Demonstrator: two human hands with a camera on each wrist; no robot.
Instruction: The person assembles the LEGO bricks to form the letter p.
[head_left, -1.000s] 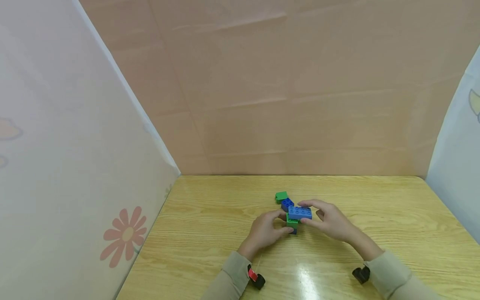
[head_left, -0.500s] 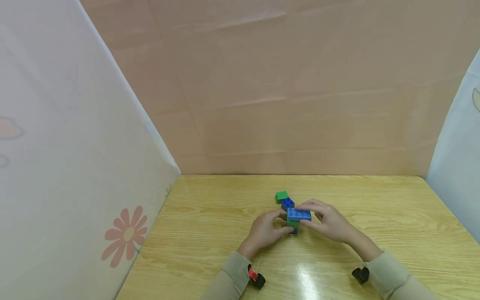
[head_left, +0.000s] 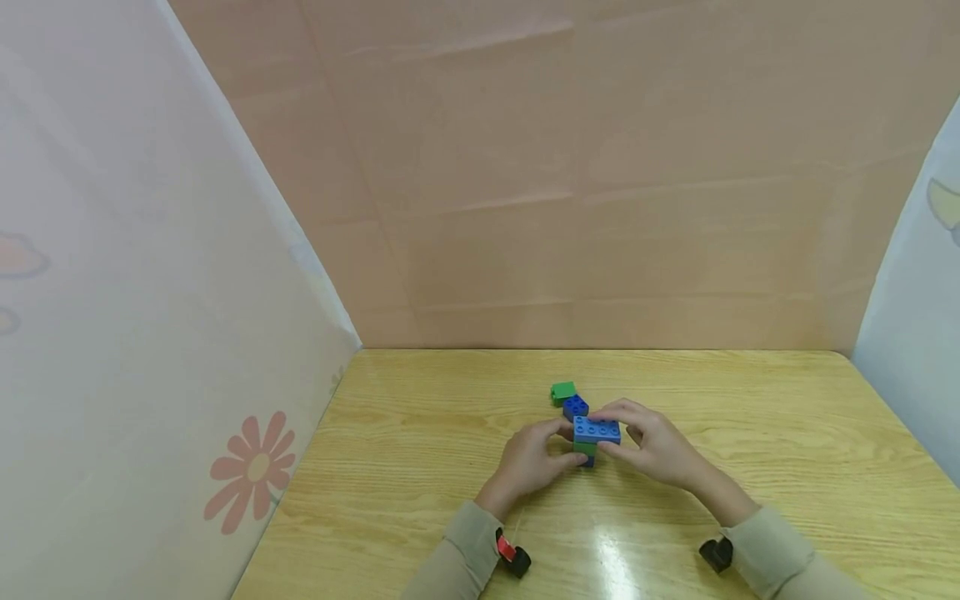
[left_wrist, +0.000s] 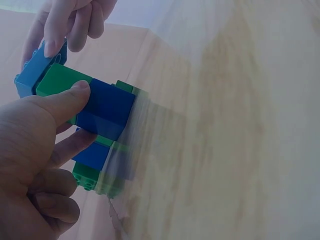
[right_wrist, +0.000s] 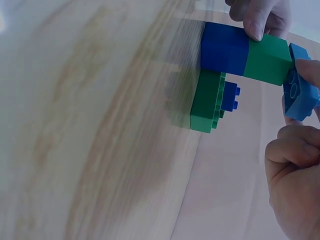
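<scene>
A long light blue toy brick (head_left: 597, 430) lies across the top of a green brick (right_wrist: 270, 59), jutting out to the right. Below the green brick stands a dark blue brick (right_wrist: 224, 48) on the table. My left hand (head_left: 527, 459) pinches this upright stack from the left, thumb on the near side. My right hand (head_left: 660, 444) holds the light blue brick between thumb and fingers. In the right wrist view that brick looks slightly tilted; whether it is fully seated, I cannot tell.
On the wooden table (head_left: 420, 417), just behind the stack, sit another dark blue brick (head_left: 576, 406) and a green brick (head_left: 563, 392). A low green brick (right_wrist: 204, 105) shows beside the stack's base. A tan backdrop (head_left: 600, 208) rises behind the table.
My right hand has brought the light blue brick slightly left and down onto the green brick, covering its studs. The left hand has kept its grip in place.
</scene>
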